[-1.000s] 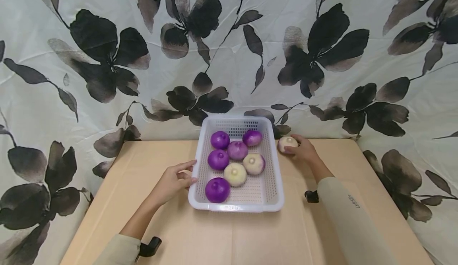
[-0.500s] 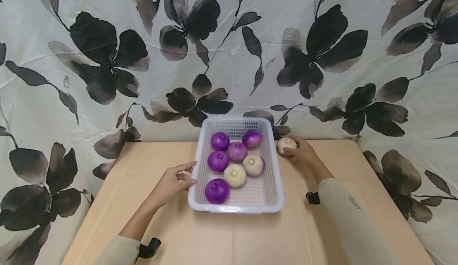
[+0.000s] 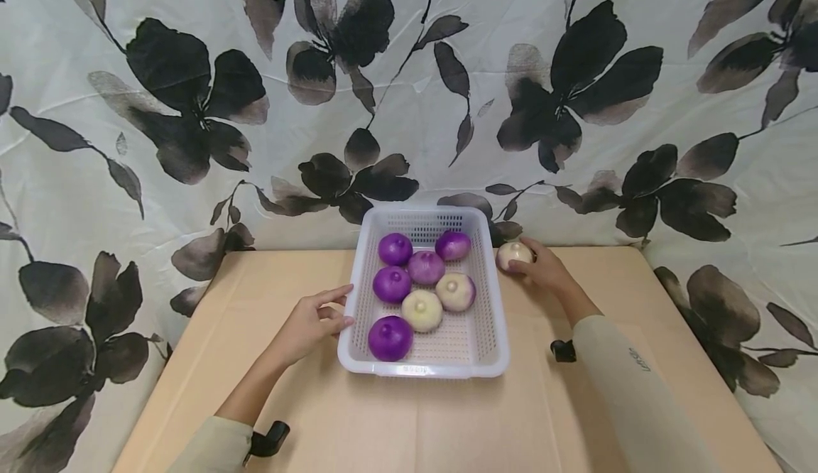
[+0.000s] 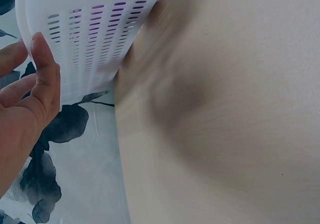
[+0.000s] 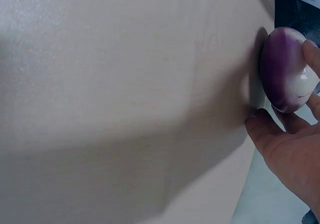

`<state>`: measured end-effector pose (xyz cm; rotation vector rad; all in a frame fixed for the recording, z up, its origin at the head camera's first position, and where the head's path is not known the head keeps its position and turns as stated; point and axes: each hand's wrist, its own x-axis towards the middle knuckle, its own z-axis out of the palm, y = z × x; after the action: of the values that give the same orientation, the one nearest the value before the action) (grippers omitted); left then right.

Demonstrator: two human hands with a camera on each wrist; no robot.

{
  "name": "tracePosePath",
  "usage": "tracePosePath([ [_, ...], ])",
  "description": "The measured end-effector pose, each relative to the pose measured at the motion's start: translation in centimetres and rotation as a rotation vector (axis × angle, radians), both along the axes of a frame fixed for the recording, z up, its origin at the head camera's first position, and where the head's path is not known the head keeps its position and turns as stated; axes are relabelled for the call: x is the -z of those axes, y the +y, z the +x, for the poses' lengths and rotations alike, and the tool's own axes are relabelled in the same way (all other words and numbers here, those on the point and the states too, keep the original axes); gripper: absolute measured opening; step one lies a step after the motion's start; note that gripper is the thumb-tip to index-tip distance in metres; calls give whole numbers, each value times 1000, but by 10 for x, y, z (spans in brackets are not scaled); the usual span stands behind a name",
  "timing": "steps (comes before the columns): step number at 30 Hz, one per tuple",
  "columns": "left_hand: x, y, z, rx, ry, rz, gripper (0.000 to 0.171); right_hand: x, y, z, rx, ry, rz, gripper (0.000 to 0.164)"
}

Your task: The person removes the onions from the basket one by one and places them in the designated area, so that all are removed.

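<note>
A white plastic basket point(image 3: 495, 317) with slotted walls stands in the middle of the table. In it lie several purple onions point(image 3: 390, 338) and two paler, cream-coloured onions point(image 3: 422, 311). My left hand point(image 3: 312, 327) touches the basket's left rim with its fingertips; in the left wrist view, fingers point(image 4: 44, 59) rest against the outer wall. At the table's back edge, right of the basket, my right hand point(image 3: 543, 267) holds a cream-and-purple onion point(image 3: 513, 254). The right wrist view shows this onion point(image 5: 285, 69) on its purple side, with fingers around it.
The light wooden table point(image 3: 415, 423) ends at a floral cloth point(image 3: 447, 139) hanging just behind the basket and the held onion. Black wrist devices point(image 3: 268, 439) sit on both forearms.
The view shifts slightly. Both hands, the basket and the onions otherwise stay where they were.
</note>
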<state>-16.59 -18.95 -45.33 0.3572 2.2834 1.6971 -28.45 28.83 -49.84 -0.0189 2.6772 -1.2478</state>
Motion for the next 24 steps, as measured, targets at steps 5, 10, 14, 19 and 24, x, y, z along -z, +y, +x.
tracePosePath([
  [5, 0, 0, 0, -3, -9, 1, 61, 0, 1, 0, -13, 8, 5, 83],
  [10, 0, 0, 0, -11, -9, -12, 61, 0, 2, -1, -25, 14, 4, 81],
  [14, -1, 0, -1, -10, -7, -17, 62, 0, 3, -1, -25, 19, 2, 80],
  [19, -1, 0, -1, -4, -5, -8, 61, -1, 4, 0, -29, 27, -11, 81],
  [24, 0, -1, -1, -3, -1, -11, 61, -7, 6, 3, -25, 14, -25, 82],
])
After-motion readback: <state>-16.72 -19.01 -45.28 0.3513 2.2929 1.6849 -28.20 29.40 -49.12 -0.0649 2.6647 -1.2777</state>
